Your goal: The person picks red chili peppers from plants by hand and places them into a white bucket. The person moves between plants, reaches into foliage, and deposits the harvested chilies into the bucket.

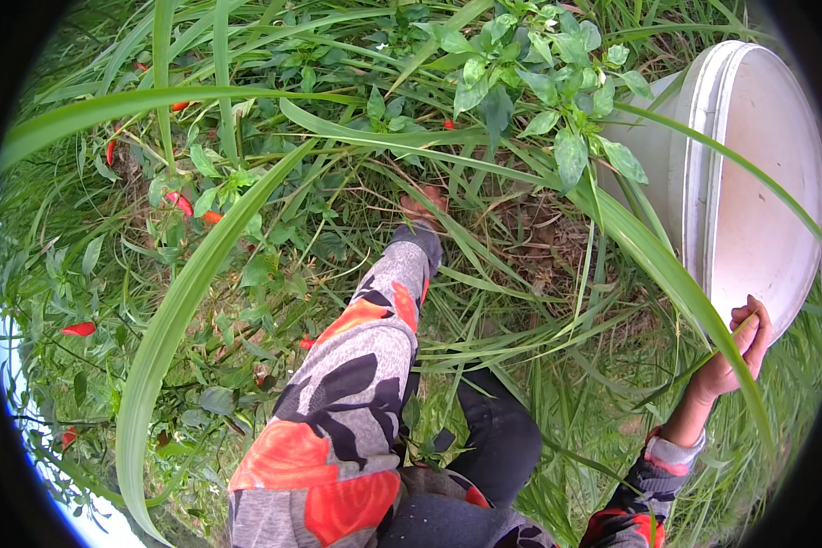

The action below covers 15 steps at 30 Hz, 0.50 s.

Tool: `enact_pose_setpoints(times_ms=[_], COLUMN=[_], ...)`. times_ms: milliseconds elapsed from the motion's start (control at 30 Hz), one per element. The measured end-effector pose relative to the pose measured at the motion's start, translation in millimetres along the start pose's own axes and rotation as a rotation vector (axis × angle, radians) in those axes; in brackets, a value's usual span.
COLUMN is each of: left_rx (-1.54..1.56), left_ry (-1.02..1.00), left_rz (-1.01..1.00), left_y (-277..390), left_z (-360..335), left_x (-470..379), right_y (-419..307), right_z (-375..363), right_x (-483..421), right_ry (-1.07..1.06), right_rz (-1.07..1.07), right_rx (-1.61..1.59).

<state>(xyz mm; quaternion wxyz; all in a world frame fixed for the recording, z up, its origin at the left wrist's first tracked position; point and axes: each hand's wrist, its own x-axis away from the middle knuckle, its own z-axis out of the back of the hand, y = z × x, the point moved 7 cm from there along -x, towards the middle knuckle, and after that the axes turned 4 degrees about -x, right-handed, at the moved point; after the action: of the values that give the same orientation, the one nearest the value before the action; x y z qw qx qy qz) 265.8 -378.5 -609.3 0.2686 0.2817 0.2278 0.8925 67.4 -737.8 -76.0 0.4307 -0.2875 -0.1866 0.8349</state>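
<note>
My left hand (425, 203) reaches low into the grass and thin stems under the chili plants, its fingers partly hidden by blades. My right hand (740, 349) is at the lower rim of a white plastic bucket (664, 137), which lies tilted with its mouth to the right. The thumb and fingers there are bent close together near the rim, a long grass blade crossing them; whether they grip the rim or the blade is unclear. Red chili peppers (179, 203) hang on the plants at the left. A leafy chili plant (568, 82) stands left of the bucket.
Long grass blades (178, 301) arch across the view in front of my arms. Dry grass and bare soil (548, 240) show between my left hand and the bucket. More chilies (79, 329) hang at the far left. My dark-trousered knee (496, 431) is below.
</note>
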Motion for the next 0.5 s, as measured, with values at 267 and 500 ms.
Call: enact_pose_setpoints(times_ms=[267, 500], left_rx=[0.025, -0.084], left_ry=[-0.142, -0.095], left_rz=[0.071, 0.394], left_y=[4, 73], left_z=[34, 134], left_x=[17, 70], right_y=[8, 0], right_z=[-4, 2], right_x=[1, -3], right_ry=[-0.024, -0.014], right_rz=[-0.001, 0.018], right_rx=[-0.017, 0.060])
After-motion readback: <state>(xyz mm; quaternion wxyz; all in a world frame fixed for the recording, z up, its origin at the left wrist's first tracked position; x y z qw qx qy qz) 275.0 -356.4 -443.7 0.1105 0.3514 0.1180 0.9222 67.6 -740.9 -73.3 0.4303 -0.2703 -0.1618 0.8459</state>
